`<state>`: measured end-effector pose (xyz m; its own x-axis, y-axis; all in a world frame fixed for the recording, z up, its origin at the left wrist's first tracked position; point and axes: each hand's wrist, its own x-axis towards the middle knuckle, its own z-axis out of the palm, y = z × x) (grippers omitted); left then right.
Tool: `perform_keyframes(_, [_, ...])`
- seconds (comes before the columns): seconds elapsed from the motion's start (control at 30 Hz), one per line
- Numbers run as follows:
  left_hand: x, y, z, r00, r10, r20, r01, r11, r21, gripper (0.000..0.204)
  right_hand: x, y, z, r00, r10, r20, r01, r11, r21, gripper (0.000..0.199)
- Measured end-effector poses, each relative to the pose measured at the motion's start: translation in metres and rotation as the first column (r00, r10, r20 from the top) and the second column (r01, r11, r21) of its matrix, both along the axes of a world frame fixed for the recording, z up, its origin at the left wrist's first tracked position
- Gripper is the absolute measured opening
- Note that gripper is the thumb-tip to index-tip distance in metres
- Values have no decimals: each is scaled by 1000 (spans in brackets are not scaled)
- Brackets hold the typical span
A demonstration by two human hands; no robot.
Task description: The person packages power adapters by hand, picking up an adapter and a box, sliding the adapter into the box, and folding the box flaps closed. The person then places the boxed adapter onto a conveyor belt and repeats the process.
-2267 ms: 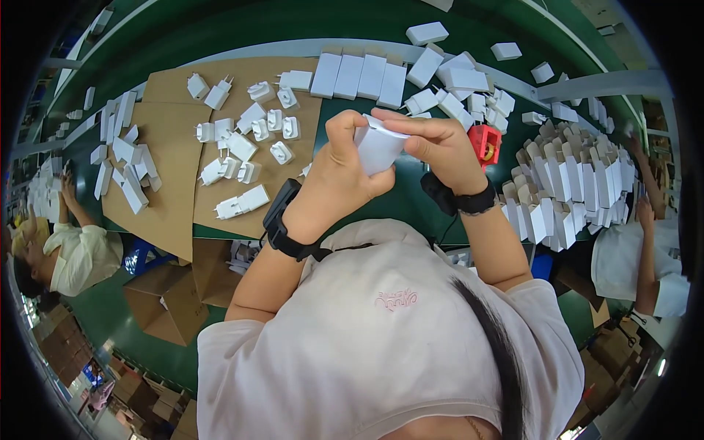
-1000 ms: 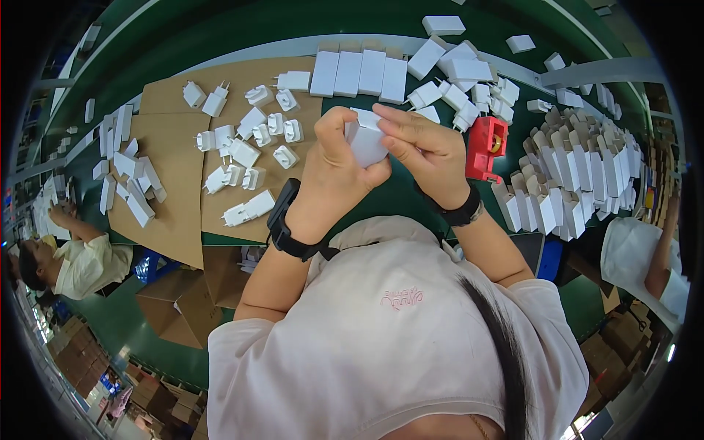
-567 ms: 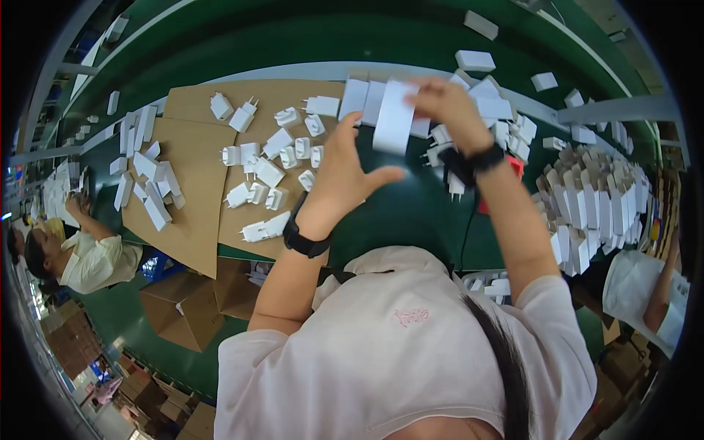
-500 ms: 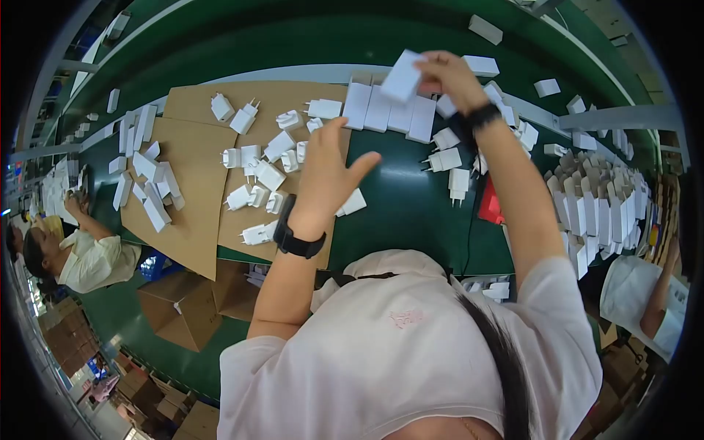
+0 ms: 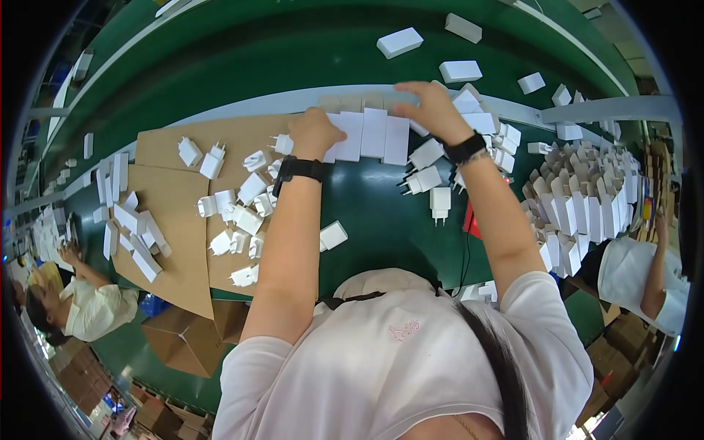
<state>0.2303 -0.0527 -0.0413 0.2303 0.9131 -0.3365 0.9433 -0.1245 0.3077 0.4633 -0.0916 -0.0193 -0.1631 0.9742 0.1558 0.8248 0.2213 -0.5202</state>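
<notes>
A row of flat white boxes (image 5: 374, 136) lies side by side on the green bench. At its left end is my left hand (image 5: 314, 133), fingers curled down and largely hidden, thumb against the leftmost box. My right hand (image 5: 438, 111) hovers by the row's right end, empty, with thumb and forefinger spread apart. Beyond the row, a single white box (image 5: 400, 43) rests on the far green surface. White plug chargers (image 5: 253, 191) are scattered over brown cardboard on the left. A few more chargers (image 5: 440, 204) lie below my right hand.
Open-topped white boxes (image 5: 587, 194) stand packed together at the right. Loose white boxes (image 5: 143, 235) form a pile on the cardboard (image 5: 183, 257). A red object (image 5: 471, 221) and a black cable sit by my right forearm. Co-workers are at both sides.
My right hand has let go of the white box, which now lies on the far surface, and has come down nearer the row. My left hand has moved to the row's left end, its fingers curling.
</notes>
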Motion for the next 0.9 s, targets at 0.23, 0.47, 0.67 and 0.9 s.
perform_keyframes(0.23, [13, -45, 69, 878, 188, 440, -229, 973, 42, 63, -50, -58, 23, 611, -282, -739, 79, 951, -298, 47])
perform_keyframes(0.47, [13, -122, 100, 578, -17, 816, -8, 1000, 27, 64, -91, -110, 47, 351, -184, -918, -17, 979, -202, 21])
perform_keyframes(0.67, [7, -152, 100, 595, -63, 801, 20, 998, 64, 56, -100, -139, 64, 418, -106, -902, 62, 994, -88, 18])
perform_keyframes(0.9, [-7, -172, 115, 709, -82, 700, -16, 991, 132, 59, -79, -137, 87, 485, -224, -846, -192, 916, -353, 24])
